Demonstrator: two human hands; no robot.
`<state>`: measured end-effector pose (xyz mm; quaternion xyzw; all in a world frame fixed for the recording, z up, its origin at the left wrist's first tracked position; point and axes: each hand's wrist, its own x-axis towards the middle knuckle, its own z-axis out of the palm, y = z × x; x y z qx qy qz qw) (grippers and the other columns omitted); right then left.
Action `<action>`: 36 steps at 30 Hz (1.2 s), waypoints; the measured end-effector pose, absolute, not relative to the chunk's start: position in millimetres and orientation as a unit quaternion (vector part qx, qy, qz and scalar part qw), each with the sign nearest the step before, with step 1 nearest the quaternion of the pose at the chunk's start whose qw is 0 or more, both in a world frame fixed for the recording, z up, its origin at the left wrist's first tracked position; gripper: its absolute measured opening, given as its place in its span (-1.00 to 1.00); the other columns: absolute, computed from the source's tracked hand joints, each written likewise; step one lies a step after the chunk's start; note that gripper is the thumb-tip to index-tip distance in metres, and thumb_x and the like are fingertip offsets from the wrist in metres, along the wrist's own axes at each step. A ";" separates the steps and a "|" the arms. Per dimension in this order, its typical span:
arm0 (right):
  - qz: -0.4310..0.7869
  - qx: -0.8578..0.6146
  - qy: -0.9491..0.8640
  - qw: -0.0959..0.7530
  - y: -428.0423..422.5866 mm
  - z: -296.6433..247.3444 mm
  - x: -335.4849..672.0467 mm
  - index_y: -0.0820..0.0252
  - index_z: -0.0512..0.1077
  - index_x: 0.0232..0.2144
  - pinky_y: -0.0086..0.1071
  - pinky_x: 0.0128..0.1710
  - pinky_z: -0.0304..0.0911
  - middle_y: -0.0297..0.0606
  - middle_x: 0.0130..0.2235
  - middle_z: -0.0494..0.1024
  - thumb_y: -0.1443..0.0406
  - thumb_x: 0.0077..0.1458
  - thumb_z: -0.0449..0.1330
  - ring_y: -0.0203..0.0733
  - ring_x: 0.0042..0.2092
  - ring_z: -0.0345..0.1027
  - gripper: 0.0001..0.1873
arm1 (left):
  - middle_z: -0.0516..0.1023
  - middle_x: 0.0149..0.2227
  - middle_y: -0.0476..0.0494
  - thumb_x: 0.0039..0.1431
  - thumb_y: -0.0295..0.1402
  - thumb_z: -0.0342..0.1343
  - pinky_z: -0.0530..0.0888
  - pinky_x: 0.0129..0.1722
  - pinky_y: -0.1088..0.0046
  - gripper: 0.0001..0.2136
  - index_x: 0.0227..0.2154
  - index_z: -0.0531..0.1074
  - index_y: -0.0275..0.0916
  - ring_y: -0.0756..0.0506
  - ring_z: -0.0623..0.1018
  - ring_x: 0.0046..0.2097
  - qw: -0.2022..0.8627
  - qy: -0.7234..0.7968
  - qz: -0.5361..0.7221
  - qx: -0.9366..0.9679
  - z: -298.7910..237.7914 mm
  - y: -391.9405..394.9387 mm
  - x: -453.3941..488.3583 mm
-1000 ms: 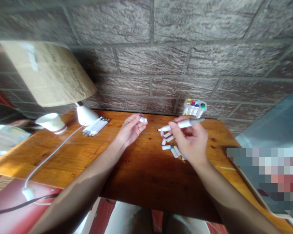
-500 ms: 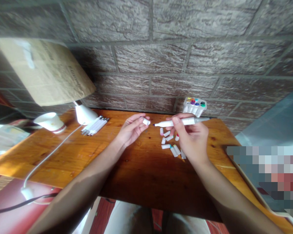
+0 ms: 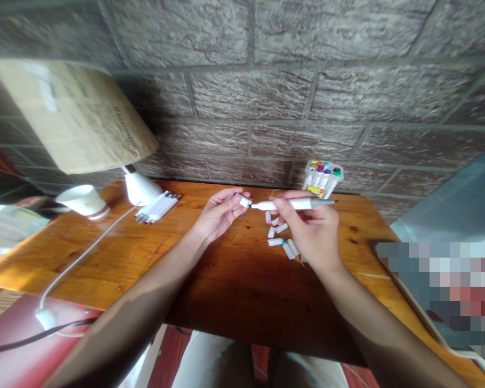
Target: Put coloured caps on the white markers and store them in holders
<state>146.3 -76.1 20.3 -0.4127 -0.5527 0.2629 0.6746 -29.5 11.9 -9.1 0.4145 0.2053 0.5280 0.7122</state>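
Left hand [image 3: 219, 216] pinches a short white plastic cap [image 3: 243, 201] at its 2 o'clock; right hand [image 3: 315, 229] pinches a slim white-and-grey marker [image 3: 301, 204], dark tip [image 3: 251, 206] toward 9. Gap's basically gone now, so they're lined up.

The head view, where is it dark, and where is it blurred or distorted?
Head view: the near middle of the table lies in dark shadow; the lampshade looks stretched and soft; a patch at right is pixelated; the held marker looks fairly clear.

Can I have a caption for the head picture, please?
Left hand holds a white cap up to the uncapped marker in the right hand.
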 end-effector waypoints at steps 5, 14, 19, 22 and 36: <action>0.294 -0.412 -0.539 0.674 -73.0 18.6 147.2 0.15 0.56 -0.32 -0.41 -0.52 0.46 -0.32 -0.44 0.62 0.13 0.04 0.40 -0.26 -0.50 0.49 -0.76 | 0.69 -0.23 -0.09 -0.16 -0.42 0.48 0.60 -0.23 0.56 -0.72 -0.30 0.62 -0.21 -0.04 0.67 -0.22 0.709 0.200 0.523 0.428 -10.6 12.6 -31.5; 0.254 -0.427 -0.514 0.699 -72.4 25.1 146.2 0.13 0.54 -0.37 -0.45 -0.57 0.39 -0.33 -0.42 0.61 0.13 0.04 0.39 -0.32 -0.53 0.44 -0.78 | 0.69 -0.21 -0.11 -0.15 -0.38 0.47 0.59 -0.21 0.55 -0.73 -0.30 0.63 -0.20 -0.05 0.67 -0.20 0.704 0.202 0.521 0.438 -11.3 13.0 -31.1; 0.253 -0.419 -0.505 0.711 -72.5 23.8 147.2 0.12 0.53 -0.37 -0.45 -0.60 0.35 -0.35 -0.47 0.61 0.15 0.08 0.37 -0.33 -0.57 0.40 -0.82 | 0.69 -0.23 -0.10 -0.16 -0.39 0.49 0.59 -0.24 0.59 -0.72 -0.31 0.63 -0.21 -0.03 0.67 -0.22 0.710 0.192 0.519 0.436 -10.4 12.0 -30.8; 0.253 -0.417 -0.510 0.708 -73.4 22.7 146.3 0.13 0.54 -0.37 -0.45 -0.58 0.35 -0.34 -0.44 0.62 0.15 0.06 0.38 -0.32 -0.55 0.43 -0.81 | 0.70 -0.24 -0.09 -0.17 -0.38 0.49 0.60 -0.25 0.60 -0.72 -0.31 0.64 -0.22 -0.01 0.67 -0.26 0.713 0.183 0.517 0.437 -9.8 11.9 -30.2; 0.247 -0.457 -0.508 0.687 -74.1 24.7 147.6 0.21 0.54 -0.42 -0.50 -0.61 0.26 -0.38 -0.49 0.55 0.17 -0.02 0.42 -0.40 -0.60 0.34 -0.77 | 0.70 -0.28 -0.13 -0.20 -0.37 0.51 0.59 -0.27 0.58 -0.71 -0.33 0.65 -0.23 -0.02 0.67 -0.28 0.705 0.208 0.512 0.445 -8.0 9.1 -28.5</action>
